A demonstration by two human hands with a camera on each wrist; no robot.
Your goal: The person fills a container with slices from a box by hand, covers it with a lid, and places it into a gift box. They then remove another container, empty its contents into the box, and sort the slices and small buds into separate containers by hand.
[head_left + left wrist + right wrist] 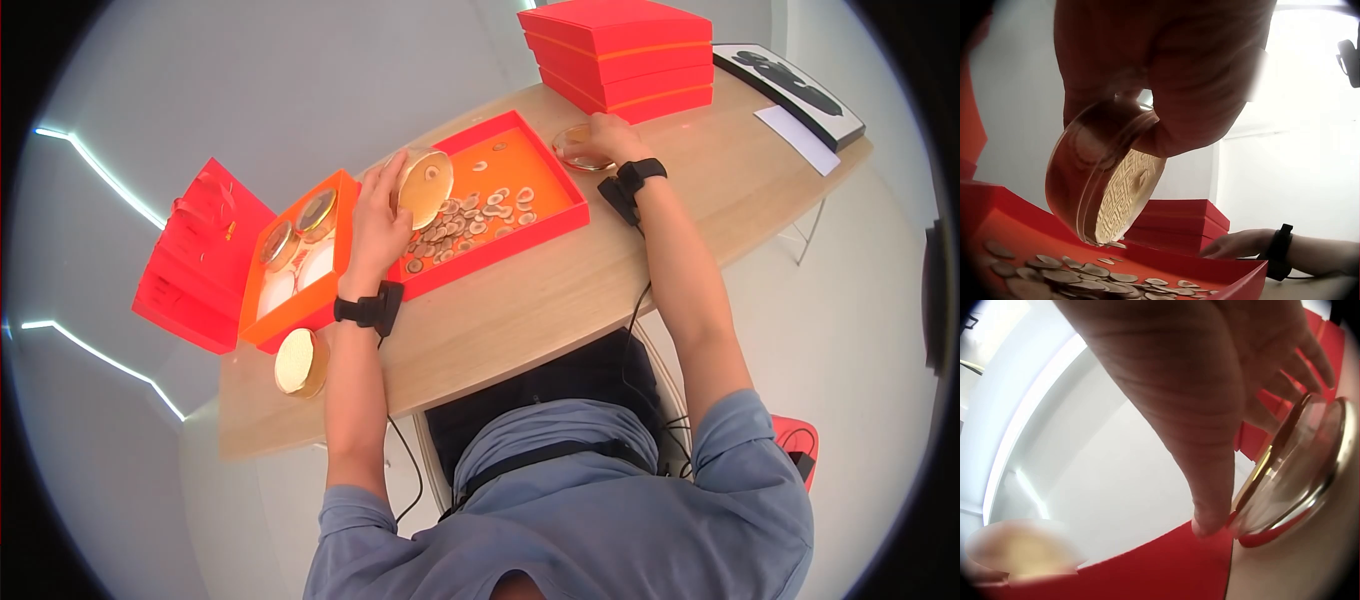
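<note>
My left hand (pixel 378 215) grips a round clear-sided container (pixel 424 188) with a gold patterned face, tilted on edge above a red-rimmed orange tray (pixel 500 238). In the left wrist view the left hand (pixel 1166 75) has fingers and thumb around the container (pixel 1094 169), and one slice lies against its gold face. Brown-edged round slices (pixel 450 230) lie scattered in the tray. Right of the tray, my right hand (pixel 620 138) is at a clear round container (pixel 578 150) on the table. In the right wrist view its thumb stands beside the gold-rimmed container (pixel 1291 481), fingers loosely extended.
An orange box (pixel 345 225) with round containers stands left of the tray, beside an open red box (pixel 195 265). A gold-topped tin (pixel 297 362) sits near the left front edge. Stacked red boxes (pixel 625 60), a white sheet (pixel 797 140) and a framed picture (pixel 790 85) are at the right.
</note>
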